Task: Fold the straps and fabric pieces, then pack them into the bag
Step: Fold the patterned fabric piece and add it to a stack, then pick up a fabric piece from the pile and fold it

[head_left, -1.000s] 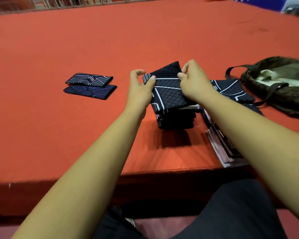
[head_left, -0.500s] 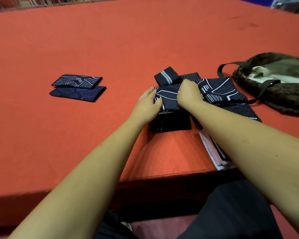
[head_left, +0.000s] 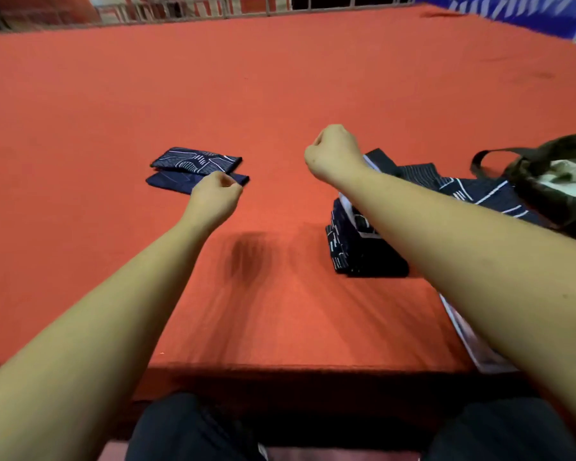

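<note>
Two folded navy patterned fabric pieces (head_left: 193,160) lie side by side left of centre on the red table (head_left: 280,94). A stack of dark patterned fabric (head_left: 353,251) sits right of centre, partly hidden under my right forearm. More loose navy pieces with white lines (head_left: 476,194) spread toward the olive camouflage bag (head_left: 552,181), which lies open at the right edge. My left hand (head_left: 213,197) hovers just in front of the folded pair, fingers curled, holding nothing. My right hand (head_left: 333,151) is raised in a fist above the table, left of the loose pieces.
The bag's dark strap (head_left: 479,158) loops out toward the fabric. White printed sheets (head_left: 469,341) stick out from under my right arm at the table's front edge. A railing (head_left: 213,8) runs along the far side.
Both hands have let go of the patterned piece on the stack and lifted off it. The left hand has moved toward the folded pair, and the view has shifted right.
</note>
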A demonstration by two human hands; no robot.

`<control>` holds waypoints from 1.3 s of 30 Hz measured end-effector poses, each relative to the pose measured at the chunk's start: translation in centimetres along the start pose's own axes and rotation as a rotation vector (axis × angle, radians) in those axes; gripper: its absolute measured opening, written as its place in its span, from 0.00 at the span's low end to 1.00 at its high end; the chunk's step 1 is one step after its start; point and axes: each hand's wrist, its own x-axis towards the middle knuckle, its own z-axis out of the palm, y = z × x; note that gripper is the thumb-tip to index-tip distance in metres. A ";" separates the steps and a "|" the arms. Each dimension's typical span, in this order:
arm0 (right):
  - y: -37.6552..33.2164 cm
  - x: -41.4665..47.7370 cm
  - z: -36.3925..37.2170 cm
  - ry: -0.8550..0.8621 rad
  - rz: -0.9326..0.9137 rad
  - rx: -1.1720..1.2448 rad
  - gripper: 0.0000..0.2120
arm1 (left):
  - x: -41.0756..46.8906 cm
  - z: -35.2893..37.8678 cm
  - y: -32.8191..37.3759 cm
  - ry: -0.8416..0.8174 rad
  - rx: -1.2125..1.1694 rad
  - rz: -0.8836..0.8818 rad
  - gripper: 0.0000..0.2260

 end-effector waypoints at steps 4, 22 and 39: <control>-3.4 1.6 7.2 -0.150 0.111 0.227 0.13 | 2.6 -3.0 -6.7 0.037 -0.097 -0.178 0.08; -6.3 9.1 24.4 -0.272 0.547 0.534 0.12 | 15.5 3.0 -13.6 0.096 -0.489 -0.529 0.07; -3.7 -4.2 15.7 -0.295 0.427 1.066 0.14 | -2.3 0.0 -9.6 -0.098 -1.343 -0.682 0.05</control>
